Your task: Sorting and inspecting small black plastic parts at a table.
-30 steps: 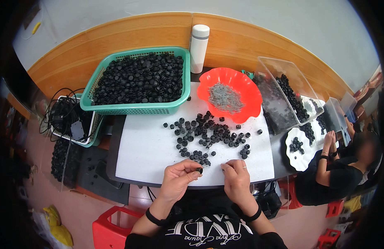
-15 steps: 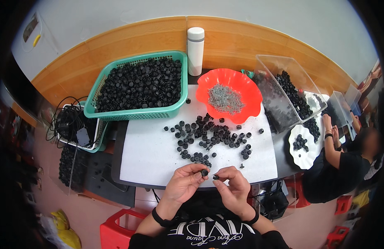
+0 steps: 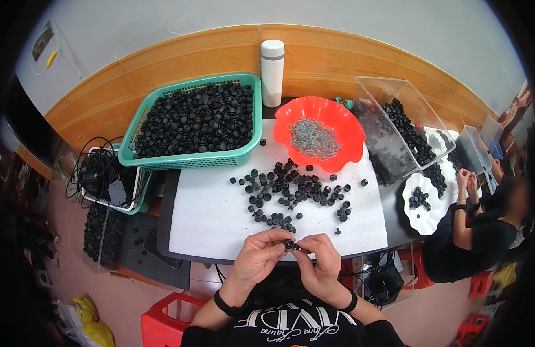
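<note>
Near the front edge of the white sheet (image 3: 206, 222), my two hands meet at the fingertips. My left hand (image 3: 258, 257) pinches a small round black plastic cap (image 3: 288, 244). Against that cap, my right hand (image 3: 320, 261) holds a smaller black piece (image 3: 296, 247) between thumb and forefinger; its shape is partly hidden by the fingers. Beyond my hands, loose black plastic parts (image 3: 302, 186) lie scattered over the middle of the sheet. Behind them a red scalloped bowl (image 3: 353, 124) holds a heap of thin metal pins (image 3: 315, 139).
A green basket (image 3: 192, 161) full of black caps stands at the back left, beside a white bottle (image 3: 272, 75). To the right are a clear bin (image 3: 389, 87) and a white scalloped plate (image 3: 425, 222) of black parts. A co-worker (image 3: 470, 246) sits farther right.
My right hand has moved left, bringing its small black piece up against the cap in my left hand. At the right, the co-worker's hands have shifted.
</note>
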`<state>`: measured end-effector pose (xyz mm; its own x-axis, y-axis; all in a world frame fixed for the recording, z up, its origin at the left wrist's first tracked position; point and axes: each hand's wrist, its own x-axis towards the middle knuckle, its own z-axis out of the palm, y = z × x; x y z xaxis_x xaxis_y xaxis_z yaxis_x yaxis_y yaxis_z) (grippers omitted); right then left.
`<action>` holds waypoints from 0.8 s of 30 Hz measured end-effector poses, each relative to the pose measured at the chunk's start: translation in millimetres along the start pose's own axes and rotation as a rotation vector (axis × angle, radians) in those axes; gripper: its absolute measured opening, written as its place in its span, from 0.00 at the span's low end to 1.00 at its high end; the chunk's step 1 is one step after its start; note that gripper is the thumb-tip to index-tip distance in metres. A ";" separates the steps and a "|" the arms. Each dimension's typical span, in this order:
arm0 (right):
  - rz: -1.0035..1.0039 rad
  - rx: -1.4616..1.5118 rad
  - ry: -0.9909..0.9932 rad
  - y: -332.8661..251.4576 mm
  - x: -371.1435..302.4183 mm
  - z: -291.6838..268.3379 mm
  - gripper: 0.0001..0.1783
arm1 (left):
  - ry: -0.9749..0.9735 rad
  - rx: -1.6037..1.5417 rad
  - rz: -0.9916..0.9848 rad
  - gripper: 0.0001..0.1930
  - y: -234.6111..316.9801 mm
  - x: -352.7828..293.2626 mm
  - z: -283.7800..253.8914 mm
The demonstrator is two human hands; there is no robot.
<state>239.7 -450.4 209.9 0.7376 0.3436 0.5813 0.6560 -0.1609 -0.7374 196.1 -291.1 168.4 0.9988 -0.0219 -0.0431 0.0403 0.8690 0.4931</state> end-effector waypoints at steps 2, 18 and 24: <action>-0.010 -0.007 0.001 -0.4 0.3 0.5 0.13 | -0.004 0.013 0.010 0.11 0.3 0.0 1.3; -0.087 -0.079 0.035 -4.3 0.0 3.3 0.15 | -0.043 0.013 0.024 0.12 2.4 -1.0 1.4; -0.108 -0.092 0.051 -4.6 0.0 5.0 0.15 | -0.033 -0.030 -0.020 0.14 1.6 -1.9 -3.7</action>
<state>235.9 -445.0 211.6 0.6675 0.3165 0.6740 0.7422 -0.2107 -0.6362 194.3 -287.8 166.1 0.9982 -0.0556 -0.0241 0.0604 0.8826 0.4662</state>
